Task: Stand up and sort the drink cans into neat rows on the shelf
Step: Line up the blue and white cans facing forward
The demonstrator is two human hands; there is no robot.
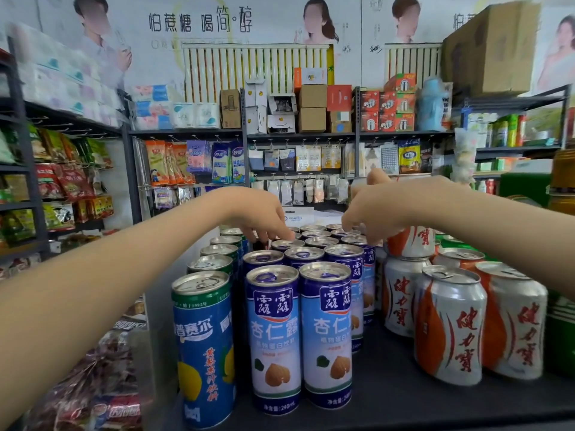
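Tall blue almond-drink cans (273, 337) stand in rows in the middle of the dark shelf (389, 396). A row of green-topped blue juice cans (203, 346) runs along their left side. To the right stand white-and-orange cans (449, 325), one of them stacked on another (410, 241). My left hand (261, 213) reaches over the back of the rows, its bent fingers closed round the top of a mostly hidden can. My right hand (373, 209) is beside it, fingertips resting on the tops of the rear blue cans, thumb lifted.
Snack packets (93, 384) lie below the shelf's left edge. Green packs (560, 321) sit at the far right. Behind the cans are racks of hanging goods (298, 163), boxes (311, 107) and tissue packs (62, 79). A large cardboard box (488, 48) is on the top right rack.
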